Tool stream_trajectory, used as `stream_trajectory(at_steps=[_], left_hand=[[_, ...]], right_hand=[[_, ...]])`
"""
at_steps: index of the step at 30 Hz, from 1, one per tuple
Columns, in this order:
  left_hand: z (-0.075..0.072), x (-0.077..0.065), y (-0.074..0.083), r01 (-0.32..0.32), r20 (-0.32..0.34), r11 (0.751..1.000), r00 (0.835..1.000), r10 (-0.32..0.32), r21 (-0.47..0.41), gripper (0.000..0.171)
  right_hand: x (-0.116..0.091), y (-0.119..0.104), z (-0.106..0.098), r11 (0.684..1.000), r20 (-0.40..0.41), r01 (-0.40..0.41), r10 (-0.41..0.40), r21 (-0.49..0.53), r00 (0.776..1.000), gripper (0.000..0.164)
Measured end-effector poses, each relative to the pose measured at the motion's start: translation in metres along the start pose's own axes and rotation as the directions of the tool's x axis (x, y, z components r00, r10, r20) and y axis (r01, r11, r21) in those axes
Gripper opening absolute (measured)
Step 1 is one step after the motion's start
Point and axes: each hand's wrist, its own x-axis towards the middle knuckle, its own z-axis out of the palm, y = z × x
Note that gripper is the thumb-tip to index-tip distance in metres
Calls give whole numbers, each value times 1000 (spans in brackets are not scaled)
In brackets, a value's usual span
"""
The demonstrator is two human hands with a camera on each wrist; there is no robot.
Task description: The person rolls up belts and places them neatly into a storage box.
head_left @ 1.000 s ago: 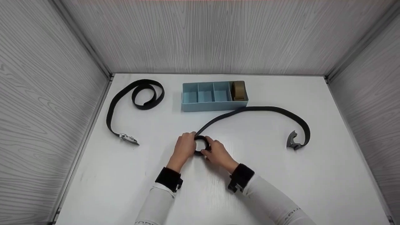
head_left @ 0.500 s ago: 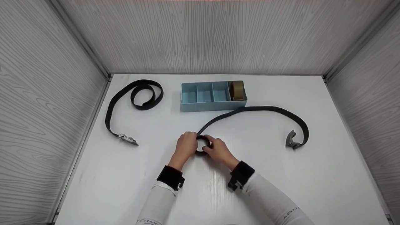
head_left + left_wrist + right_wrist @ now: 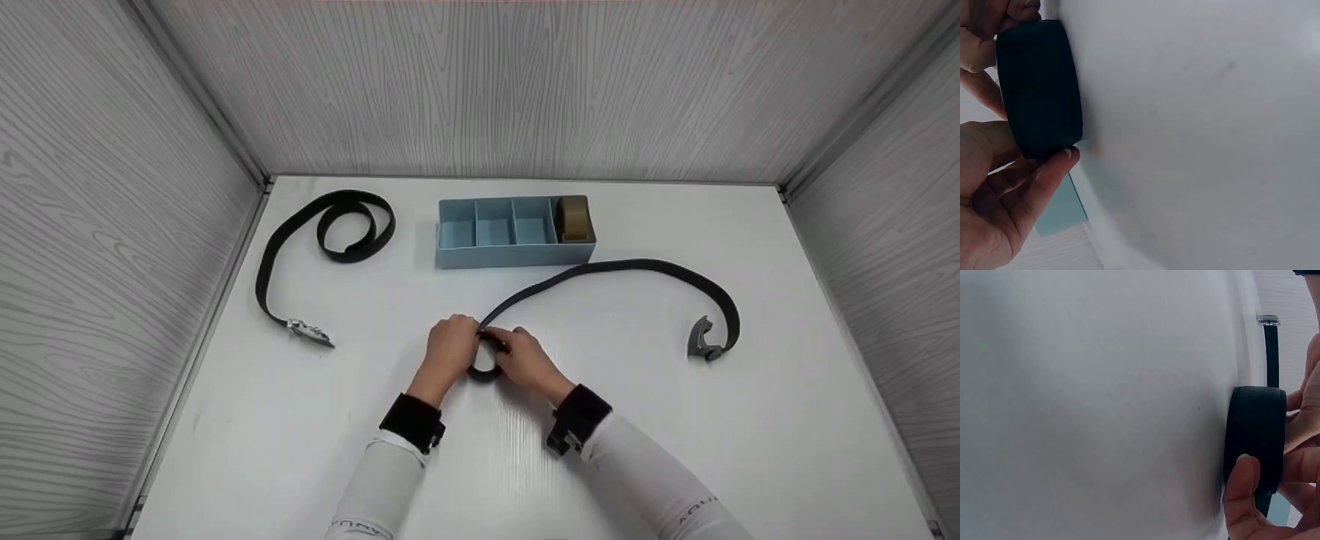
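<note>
1. The belt in hand, a long, flat black strap (image 3: 645,265) that looks like leather, lies on the glossy white bench (image 3: 487,480). One end is bent into a small loop (image 3: 484,376) standing on its edge between the person's hands; the rest sweeps up and round to a dark grey, hooked metal-looking buckle (image 3: 702,340) on the right.

2. The left hand (image 3: 452,347) has its fingers gripping the loop's left side. The right hand (image 3: 527,364) grasps the opposite side, its thumb (image 3: 1242,479) laid against the outer face.

3. I'd judge the strap light and bendy but springy, fairly smooth, hardly fragile; a loose loop would probably uncurl. The buckle is likely the heavy end. Best hold: pinch both sides, where the layers overlap.

4. Beyond the hands stands a pale blue, four-compartment plastic-looking box (image 3: 510,256). Its rightmost compartment holds a brown roll of tape (image 3: 575,218), upright; the other three show their blue floors. The strap passes just before the box; whether they touch, I can't tell.

5. Over to the left lies a second black belt (image 3: 264,262), loosely coiled at one end, with a silver buckle (image 3: 307,332).
</note>
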Motion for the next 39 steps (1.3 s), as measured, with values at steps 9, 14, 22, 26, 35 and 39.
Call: stream_trajectory(at_steps=[9, 14, 22, 26, 35, 39], left_hand=[[7, -2, 7, -21, -53, 999, 998, 20, -33, 19], [6, -3, 10, -42, -33, 998, 999, 41, -35, 15], [7, -1, 17, -77, -1, 997, 997, 77, -20, 6], [7, -2, 18, -68, 7, 998, 998, 68, -14, 4], [11, -4, 19, -50, -29, 998, 998, 49, -37, 7], [10, -3, 21, -52, 13, 998, 999, 52, -20, 8]], right_hand=[[-10, 2, -3, 994, -108, -106, 105, -4, 989, 32], [-9, 6, -5, 993, -153, -49, 33, -106, 988, 28], [-9, 8, -7, 972, -110, 52, -79, -227, 991, 28], [-9, 12, -10, 977, -119, 50, -75, -206, 990, 25], [-15, 15, -24, 990, -121, -134, 127, -52, 985, 7], [-13, 17, -26, 994, -79, -93, 88, -52, 993, 6]])
